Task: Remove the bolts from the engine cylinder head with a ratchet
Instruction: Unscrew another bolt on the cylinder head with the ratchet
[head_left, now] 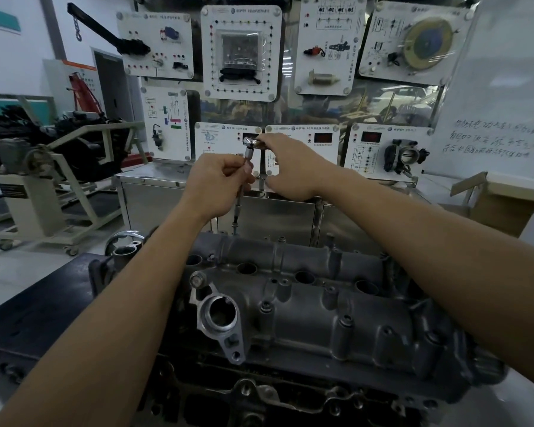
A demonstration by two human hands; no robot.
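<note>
A grey engine cylinder head fills the lower middle of the head view, with several bolts on its top. A ratchet with a long extension bar stands upright, its lower end on a bolt at the far edge of the head. My left hand grips the extension bar near its top. My right hand holds the ratchet handle, and the ratchet head shows at its fingertips. Both forearms reach over the cylinder head.
A steel cabinet with white training panels stands right behind the engine. An engine stand on castors is at the left. A whiteboard and a cardboard box are at the right. A black bench surface lies under the engine.
</note>
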